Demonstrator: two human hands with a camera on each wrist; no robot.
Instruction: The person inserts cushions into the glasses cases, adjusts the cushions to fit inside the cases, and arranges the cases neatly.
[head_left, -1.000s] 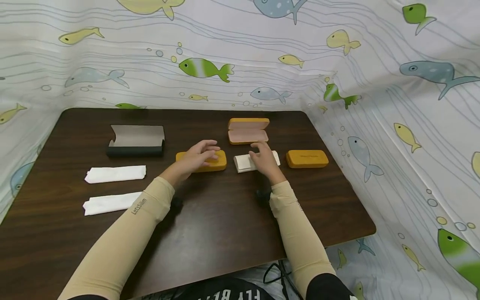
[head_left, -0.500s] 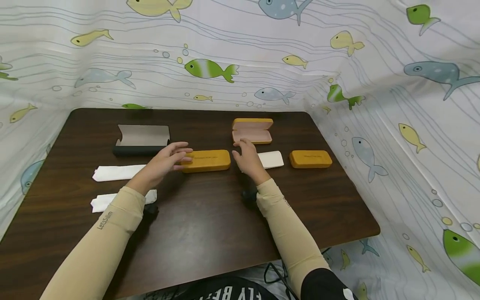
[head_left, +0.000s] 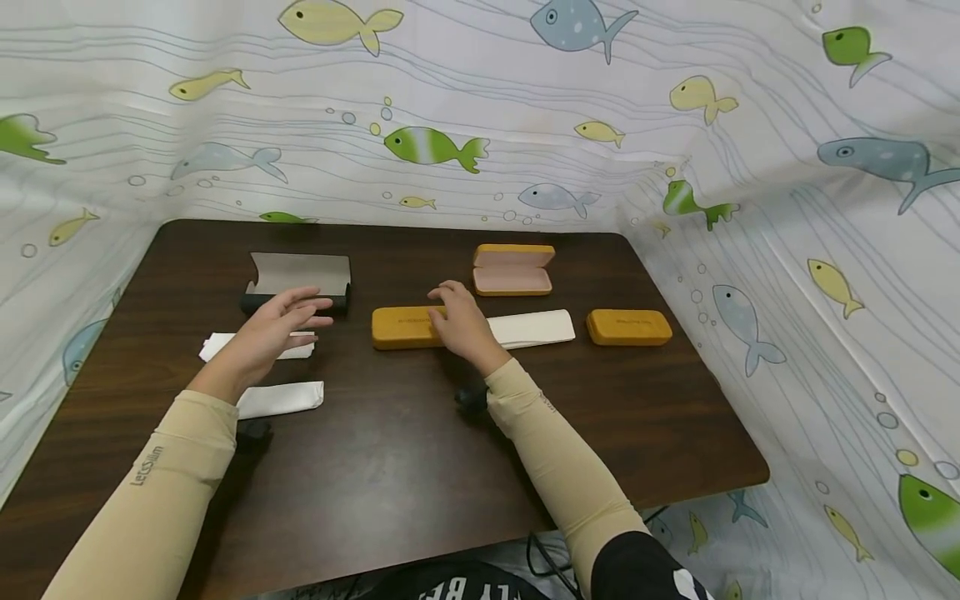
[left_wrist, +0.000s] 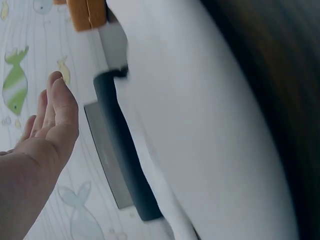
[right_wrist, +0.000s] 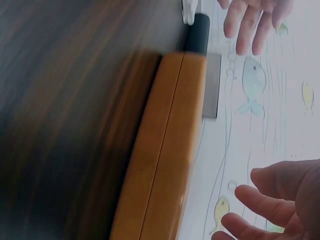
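Observation:
My left hand [head_left: 264, 343] hovers over the upper folded white cloth [head_left: 298, 350], in front of a dark green case [head_left: 255, 304] whose grey lid stands up. Its fingers are extended and hold nothing; a second folded white cloth [head_left: 283, 400] lies nearer me. My right hand [head_left: 467, 332], loosely spread and holding nothing, is over the right end of a closed yellow glasses case [head_left: 401, 327]. In the right wrist view that case [right_wrist: 159, 150] stands apart from the fingers. A flat white folded piece [head_left: 532, 328] lies just right of this hand.
An open yellow case [head_left: 513, 282] with a pink lining stands at the back. Another closed yellow case [head_left: 629, 327] lies toward the right edge of the dark wooden table [head_left: 390, 467]. A fish-print curtain [head_left: 450, 83] hangs behind the table and along its sides.
Both hands have moved left. My left hand has left the middle yellow case for the white cloths; the right has passed from the white folded piece to over that case. The view has shifted slightly.

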